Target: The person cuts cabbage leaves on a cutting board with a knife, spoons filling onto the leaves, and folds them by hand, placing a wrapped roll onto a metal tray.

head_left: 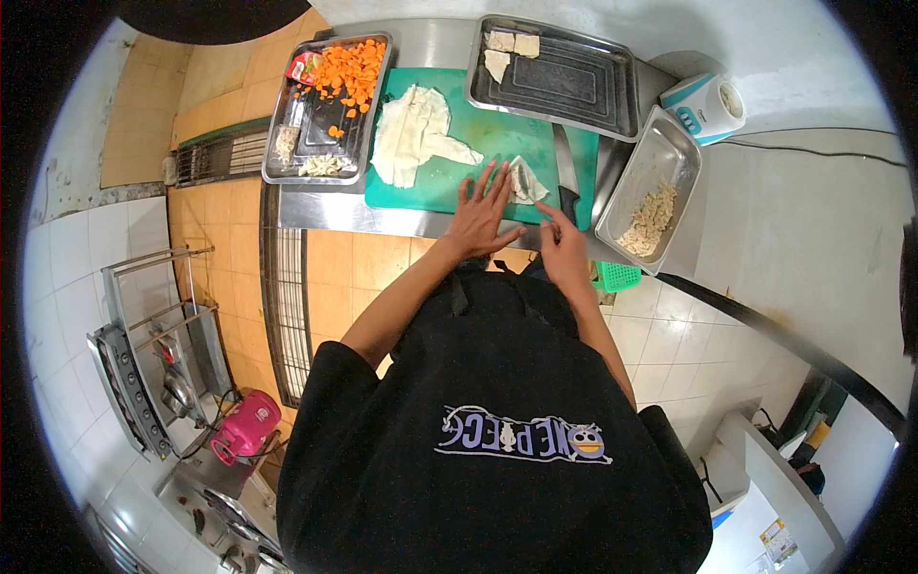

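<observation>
A small folded piece of pale dough sheet (524, 182) lies on the green cutting board (473, 110), right of the middle. My left hand (483, 215) is open, fingers spread flat over the board, with the fingertips beside the left edge of the folded piece. From the lower right my right hand (564, 244) reaches in with its index finger stretched to the piece's lower right corner; the other fingers are partly curled, with nothing visible in them. A larger crumpled dough sheet (409, 134) is left of my hands. A knife (564, 163) lies on the board's right side.
At the left, a metal tray (271, 158) holds chopped orange carrot (352, 72) and pale bits. A dark tray (569, 86) at the back has several dough squares. On the right, a metal pan (684, 143) contains pale crumbly filling (650, 220), near a paper roll (705, 105).
</observation>
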### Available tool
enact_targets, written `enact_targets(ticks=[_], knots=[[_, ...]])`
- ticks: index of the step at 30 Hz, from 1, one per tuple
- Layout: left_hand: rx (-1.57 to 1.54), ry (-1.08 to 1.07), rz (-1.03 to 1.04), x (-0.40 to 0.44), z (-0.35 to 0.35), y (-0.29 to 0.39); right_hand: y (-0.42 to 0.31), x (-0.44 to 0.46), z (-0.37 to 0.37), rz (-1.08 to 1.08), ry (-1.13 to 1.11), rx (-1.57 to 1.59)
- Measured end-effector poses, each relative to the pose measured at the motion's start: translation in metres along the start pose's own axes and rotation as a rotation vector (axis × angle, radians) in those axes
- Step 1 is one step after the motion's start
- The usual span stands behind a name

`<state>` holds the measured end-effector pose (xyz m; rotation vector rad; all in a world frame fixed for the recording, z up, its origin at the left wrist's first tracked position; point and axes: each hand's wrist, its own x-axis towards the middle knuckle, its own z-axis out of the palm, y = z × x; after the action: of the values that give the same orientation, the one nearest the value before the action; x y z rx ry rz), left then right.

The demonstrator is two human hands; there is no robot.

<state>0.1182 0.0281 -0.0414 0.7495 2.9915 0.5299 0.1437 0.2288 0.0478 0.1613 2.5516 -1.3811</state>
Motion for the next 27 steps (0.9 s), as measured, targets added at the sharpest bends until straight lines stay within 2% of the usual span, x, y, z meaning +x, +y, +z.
enact_targets(ticks=[6,10,20,27], knots=[[-0.066,0.072,-0.032,0.003,-0.005,-0.001,0.014,-0.003,-0.012,0.001,0.119,0.144],[-0.013,0.085,0.026,0.009,-0.008,0.002,0.022,-0.006,-0.013,-0.007,0.139,0.061],[0.071,-0.001,0.027,0.016,-0.004,0.004,0.017,-0.011,-0.005,0.028,0.104,0.096],[0.061,0.031,0.043,0.016,-0.006,0.002,0.019,-0.008,-0.004,0.008,0.118,0.108]])
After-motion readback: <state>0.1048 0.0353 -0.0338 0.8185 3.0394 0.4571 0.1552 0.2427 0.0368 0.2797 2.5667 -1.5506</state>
